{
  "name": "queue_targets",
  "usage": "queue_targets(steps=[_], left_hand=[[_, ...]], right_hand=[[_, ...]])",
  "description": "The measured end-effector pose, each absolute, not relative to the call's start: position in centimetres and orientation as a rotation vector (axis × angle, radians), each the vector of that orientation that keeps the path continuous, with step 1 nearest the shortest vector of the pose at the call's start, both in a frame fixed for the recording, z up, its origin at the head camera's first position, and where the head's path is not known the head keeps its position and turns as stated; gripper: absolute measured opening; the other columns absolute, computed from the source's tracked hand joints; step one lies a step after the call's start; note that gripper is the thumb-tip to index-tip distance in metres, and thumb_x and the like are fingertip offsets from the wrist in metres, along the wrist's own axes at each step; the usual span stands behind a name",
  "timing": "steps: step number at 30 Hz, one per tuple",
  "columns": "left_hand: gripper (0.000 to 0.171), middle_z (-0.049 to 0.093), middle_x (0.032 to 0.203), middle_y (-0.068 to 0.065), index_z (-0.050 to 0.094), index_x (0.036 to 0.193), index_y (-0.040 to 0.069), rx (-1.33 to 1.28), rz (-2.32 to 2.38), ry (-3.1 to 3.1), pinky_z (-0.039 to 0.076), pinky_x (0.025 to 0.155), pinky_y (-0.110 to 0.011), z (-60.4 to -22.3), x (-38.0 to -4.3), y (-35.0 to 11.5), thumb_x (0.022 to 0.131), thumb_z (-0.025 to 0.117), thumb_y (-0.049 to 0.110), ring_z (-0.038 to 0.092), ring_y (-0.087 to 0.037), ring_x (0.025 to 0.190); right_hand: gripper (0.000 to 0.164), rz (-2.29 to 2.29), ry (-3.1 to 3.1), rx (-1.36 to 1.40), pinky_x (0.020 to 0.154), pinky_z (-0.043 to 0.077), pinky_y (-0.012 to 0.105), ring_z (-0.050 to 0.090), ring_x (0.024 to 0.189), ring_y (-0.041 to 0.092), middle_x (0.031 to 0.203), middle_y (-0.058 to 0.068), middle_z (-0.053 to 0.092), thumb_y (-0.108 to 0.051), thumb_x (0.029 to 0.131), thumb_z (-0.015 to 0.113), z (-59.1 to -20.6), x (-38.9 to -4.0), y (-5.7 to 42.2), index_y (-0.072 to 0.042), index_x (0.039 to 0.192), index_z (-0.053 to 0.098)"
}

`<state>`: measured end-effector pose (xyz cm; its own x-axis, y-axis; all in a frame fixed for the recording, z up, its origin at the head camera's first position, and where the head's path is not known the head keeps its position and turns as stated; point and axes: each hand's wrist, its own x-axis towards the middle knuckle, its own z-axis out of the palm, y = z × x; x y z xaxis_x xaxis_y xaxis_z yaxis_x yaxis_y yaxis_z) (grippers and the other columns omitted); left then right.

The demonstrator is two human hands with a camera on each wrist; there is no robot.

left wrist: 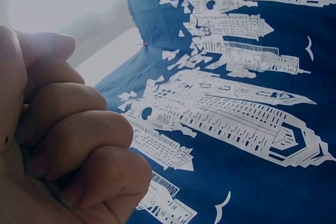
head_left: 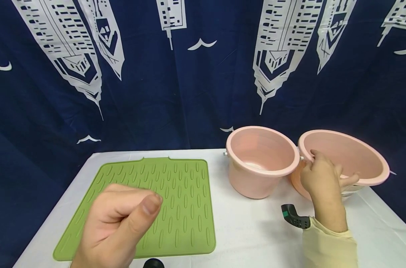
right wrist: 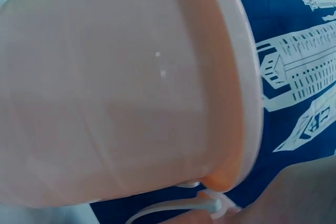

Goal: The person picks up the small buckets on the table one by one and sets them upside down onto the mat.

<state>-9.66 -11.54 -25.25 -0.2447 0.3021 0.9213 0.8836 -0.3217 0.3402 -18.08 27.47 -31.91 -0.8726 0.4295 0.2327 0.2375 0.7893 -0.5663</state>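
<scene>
My left hand [head_left: 117,223] is curled into a fist above the green mat [head_left: 186,208], its thumb against the side of the index finger; the left wrist view shows the folded fingers [left wrist: 79,103] with nothing visible in them. My right hand [head_left: 321,178] is at the near-left rim of the right pink bucket [head_left: 373,160], its visible fingers spread over the rim and the opening. Whether it touches the rim is unclear. Just left of it stands the left pink bucket [head_left: 253,184], upright, whose outer wall fills most of the right wrist view.
The mat, marked with raised oval ridges, lies on the left of a white-covered table [head_left: 243,230]. A dark blue curtain [head_left: 206,85] with white building shapes hangs behind. A small black round object [head_left: 153,263] shows at the near edge. A black wrist device [head_left: 294,217] sits by my right sleeve.
</scene>
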Motion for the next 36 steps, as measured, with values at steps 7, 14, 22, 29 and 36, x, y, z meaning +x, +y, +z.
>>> queue_targets(steps=[7,14,22,29,36], left_hand=[[0.043,0.021,0.054,0.006,0.025,0.061,0.009,-1.549,-1.593,-1.429,0.013,0.043,-0.012,-25.1,-9.6,-11.4,0.091,0.041,-0.018,0.017,0.001,0.05],[0.043,0.021,0.055,0.006,0.026,0.061,0.01,-1.538,-1.574,-1.467,0.013,0.043,-0.012,-25.0,-9.4,-11.5,0.092,0.042,-0.017,0.017,0.001,0.051],[0.044,0.02,0.055,0.005,0.025,0.061,0.01,-1.499,-1.571,-1.45,0.012,0.043,-0.012,-25.2,-9.3,-11.5,0.09,0.042,-0.018,0.016,0.0,0.051],[0.044,0.017,0.057,0.005,0.023,0.061,0.01,-1.403,-1.583,-1.403,0.009,0.044,-0.014,-25.9,-10.0,-10.8,0.088,0.043,-0.019,0.014,-0.001,0.053],[0.046,0.022,0.058,0.004,0.031,0.062,0.013,-1.174,-1.693,-1.669,0.014,0.044,-0.02,-25.9,-11.8,-9.6,0.097,0.045,-0.013,0.02,-0.006,0.051]], right_hand=[[0.049,0.802,-2.551,-0.368,0.1,-0.019,0.072,0.03,0.121,0.06,0.139,0.038,0.045,-0.001,0.097,0.037,-32.5,-18.7,27.2,0.013,0.143,0.043],[0.045,0.752,-2.492,-0.326,0.107,-0.007,0.069,0.034,0.121,0.057,0.138,0.036,0.048,-0.002,0.1,0.038,-33.2,-19.2,27.3,0.011,0.142,0.047],[0.047,0.723,-2.525,-0.33,0.103,-0.022,0.067,0.032,0.124,0.056,0.141,0.033,0.047,-0.009,0.102,0.037,-33.3,-19.3,27.2,0.006,0.146,0.045],[0.051,0.9,-2.273,-0.391,0.11,-0.003,0.06,0.027,0.135,0.046,0.145,0.025,0.048,-0.03,0.103,0.05,-32.4,-19.1,26.3,-0.004,0.147,0.05],[0.042,0.998,-2.049,-0.282,0.103,0.029,0.05,0.04,0.129,0.032,0.137,0.012,0.061,-0.033,0.098,0.063,-30.4,-17.7,24.8,-0.012,0.134,0.067]])
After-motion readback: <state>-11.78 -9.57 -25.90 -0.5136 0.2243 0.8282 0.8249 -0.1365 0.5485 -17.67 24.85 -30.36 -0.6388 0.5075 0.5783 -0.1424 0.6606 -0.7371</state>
